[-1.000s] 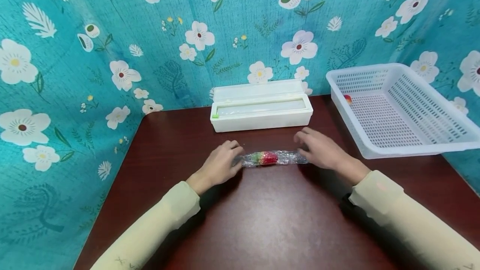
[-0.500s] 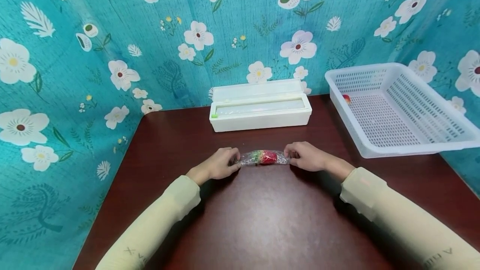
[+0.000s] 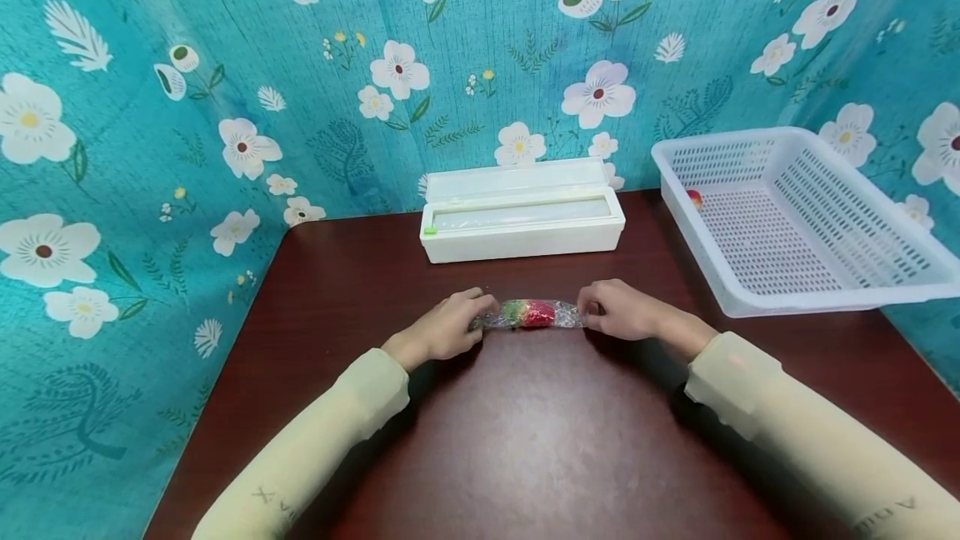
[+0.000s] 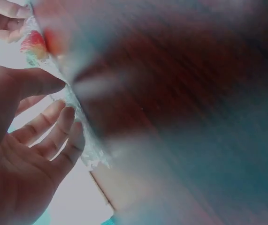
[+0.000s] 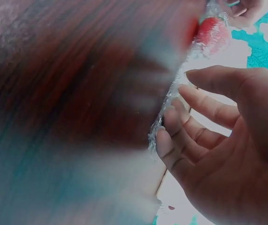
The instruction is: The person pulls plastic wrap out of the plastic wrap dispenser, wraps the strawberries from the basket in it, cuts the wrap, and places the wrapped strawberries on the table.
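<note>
A red and yellow-green fruit lies on the table inside a long twist of clear plastic wrap. At the wrap's left end, my left hand pinches the film between thumb and fingers. My right hand pinches the right end the same way. In the left wrist view, crumpled film trails past the fingertips, and the fruit sits beyond the thumb. The right wrist view has the film running along the fingertips below the fruit. The fruit's exact kind is unclear under the film.
Behind the hands stands a white plastic-wrap dispenser box, its lid raised and a green slider at the left. A white slotted basket at the right holds a small red fruit. A flowered teal curtain hangs behind the dark table.
One second ago my right hand was farther right with fingers raised; it moved left and gripped the film. My left hand has shifted slightly right along the wrap since half a second ago.
</note>
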